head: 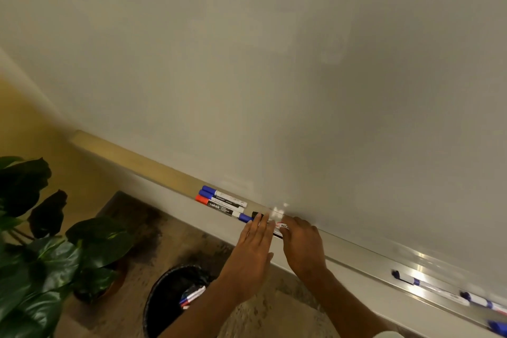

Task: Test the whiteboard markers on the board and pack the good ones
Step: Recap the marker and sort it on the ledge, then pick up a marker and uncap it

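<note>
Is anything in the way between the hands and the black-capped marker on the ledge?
Nothing visible. The left hand lays straight fingers over the black-capped white marker on the silver metal ledge, and the right hand grips its barrel.

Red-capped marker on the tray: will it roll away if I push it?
Probably a little: the red-capped marker looks round and smooth. It likely won't go far, with a blue-capped marker right beside it on the tray. It looks stiff and likely light.

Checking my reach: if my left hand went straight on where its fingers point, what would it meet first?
Probably the black-capped marker on the tray, right by the left hand; the whiteboard lies beyond. Depth is unclear.
</note>
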The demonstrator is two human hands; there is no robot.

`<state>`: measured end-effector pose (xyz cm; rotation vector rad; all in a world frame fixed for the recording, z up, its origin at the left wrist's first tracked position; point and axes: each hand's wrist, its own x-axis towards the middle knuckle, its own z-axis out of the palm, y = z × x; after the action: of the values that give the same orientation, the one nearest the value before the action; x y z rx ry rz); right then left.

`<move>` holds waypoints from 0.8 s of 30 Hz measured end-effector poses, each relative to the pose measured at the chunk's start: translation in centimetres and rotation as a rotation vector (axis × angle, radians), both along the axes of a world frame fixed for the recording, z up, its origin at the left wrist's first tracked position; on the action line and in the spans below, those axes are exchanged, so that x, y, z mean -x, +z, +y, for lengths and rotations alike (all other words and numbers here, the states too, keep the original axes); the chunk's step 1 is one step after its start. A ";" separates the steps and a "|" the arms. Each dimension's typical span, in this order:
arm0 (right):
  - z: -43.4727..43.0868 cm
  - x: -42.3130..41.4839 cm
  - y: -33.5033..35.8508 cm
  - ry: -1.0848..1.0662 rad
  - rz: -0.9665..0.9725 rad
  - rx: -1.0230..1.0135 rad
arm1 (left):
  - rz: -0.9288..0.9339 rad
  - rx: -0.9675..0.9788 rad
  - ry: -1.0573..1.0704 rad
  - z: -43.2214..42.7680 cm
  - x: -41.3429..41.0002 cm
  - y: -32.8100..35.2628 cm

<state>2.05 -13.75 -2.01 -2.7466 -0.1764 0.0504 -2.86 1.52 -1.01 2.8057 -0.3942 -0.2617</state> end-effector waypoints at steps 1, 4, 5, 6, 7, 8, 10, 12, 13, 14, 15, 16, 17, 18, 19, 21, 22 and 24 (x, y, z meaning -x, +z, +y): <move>0.1 -0.1 -0.4 0.010 0.011 0.009 | -0.003 -0.022 -0.007 -0.1 -0.4 -0.2; 0.4 -0.7 -1.1 0.037 0.049 0.028 | -0.105 -0.035 -0.012 -0.3 -1.7 -0.9; 0.5 -0.8 -1.3 0.042 0.050 0.028 | -0.116 -0.041 -0.019 -0.3 -2.0 -1.1; 0.5 -0.9 -1.4 0.046 0.045 0.027 | -0.097 -0.061 -0.020 -0.3 -2.3 -1.2; 0.6 -1.0 -1.6 0.050 0.030 0.029 | -0.072 -0.084 -0.018 -0.3 -2.5 -1.0; 0.6 -1.1 -1.7 0.052 0.017 0.034 | -0.040 -0.103 -0.017 -0.3 -2.6 -0.8; 0.6 -1.1 -2.0 0.055 -0.002 0.044 | -0.033 -0.162 -0.030 -0.3 -3.1 -0.7; 0.5 -1.2 -2.3 0.055 -0.023 0.054 | 0.061 -0.225 -0.048 -0.6 -3.0 -0.2; 0.6 -1.2 -2.3 0.059 -0.032 0.061 | 0.077 -0.244 -0.057 -0.7 -3.0 -0.2; 0.7 -1.2 -2.2 0.063 -0.039 0.071 | 0.080 -0.253 -0.049 -0.7 -3.0 -0.2; 0.8 -1.2 -2.2 0.070 -0.056 0.075 | 0.078 -0.262 -0.039 -0.7 -3.0 -0.5; 0.9 -1.3 -2.1 0.078 -0.073 0.080 | 0.080 -0.272 -0.031 -0.6 -3.0 -0.5; 0.9 -1.3 -2.0 0.089 -0.095 0.081 | 0.092 -0.290 -0.031 -0.6 -2.9 -0.6; 1.0 -1.3 -1.9 0.097 -0.108 0.081 | 0.109 -0.311 -0.038 -0.6 -2.9 -0.6; 1.0 -1.3 -1.9 0.103 -0.125 0.081 | 0.119 -0.321 -0.036 -0.5 -3.0 -0.7; 1.0 -1.2 -1.9 0.111 -0.152 0.075 | 0.128 -0.337 -0.030 -0.5 -3.0 -0.8; 0.9 -1.1 -1.8 0.111 -0.156 0.068 | 0.120 -0.340 -0.027 -0.5 -3.0 -0.9; 0.7 -0.7 -1.9 0.105 -0.169 0.049 | 0.115 -0.354 -0.026 -0.5 -2.9 -0.9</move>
<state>2.76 -13.01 -3.88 -2.7871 -0.3705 -0.1516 0.00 0.99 -1.90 3.1100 -0.3908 -0.5453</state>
